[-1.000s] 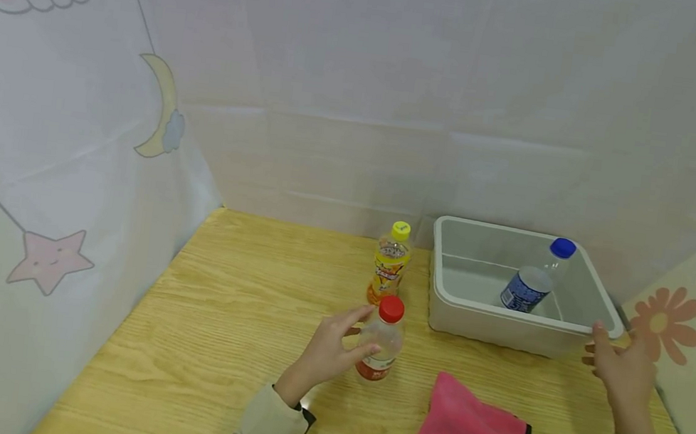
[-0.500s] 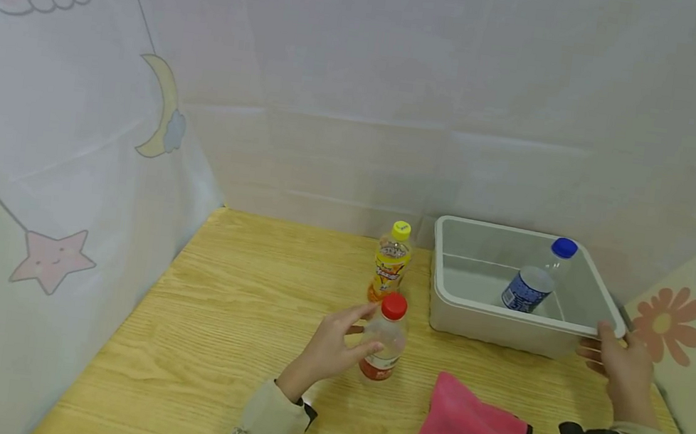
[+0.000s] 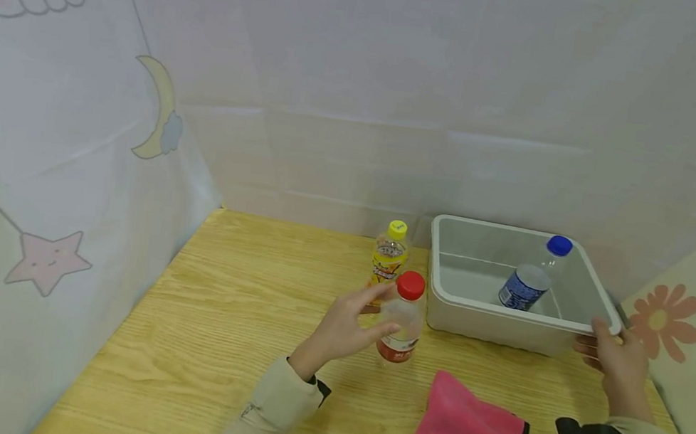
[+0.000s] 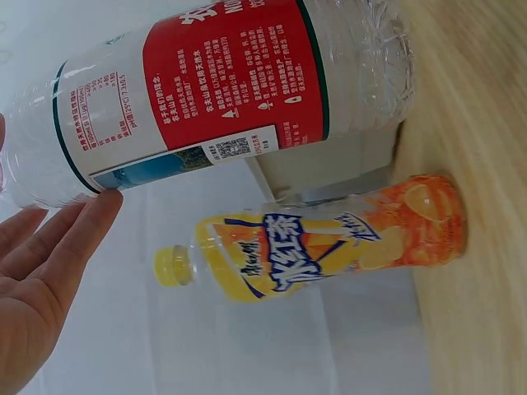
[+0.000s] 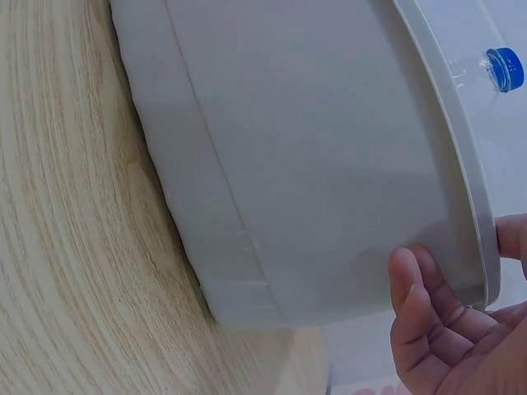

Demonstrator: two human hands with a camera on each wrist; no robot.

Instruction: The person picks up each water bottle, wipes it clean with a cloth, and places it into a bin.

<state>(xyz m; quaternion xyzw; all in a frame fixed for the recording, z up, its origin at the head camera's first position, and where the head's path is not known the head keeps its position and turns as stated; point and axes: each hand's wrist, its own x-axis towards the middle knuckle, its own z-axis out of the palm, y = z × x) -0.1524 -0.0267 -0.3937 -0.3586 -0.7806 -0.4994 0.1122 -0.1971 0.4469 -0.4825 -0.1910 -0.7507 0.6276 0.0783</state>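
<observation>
The place looked like a makeshift recording booth: a wooden tabletop (image 3: 212, 330) was enclosed by white sheets, with a cartoon moon-and-star curtain (image 3: 57, 162) at nine o'clock and a flowered cloth (image 3: 689, 335) at three o'clock.

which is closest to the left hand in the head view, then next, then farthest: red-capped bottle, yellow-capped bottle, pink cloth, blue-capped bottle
From the left hand:
1. Red-capped bottle, held in its fingers.
2. Yellow-capped bottle, standing just behind the hand.
3. Pink cloth, on the table to its right and nearer the person.
4. Blue-capped bottle, leaning inside the grey bin at the far right.
</observation>
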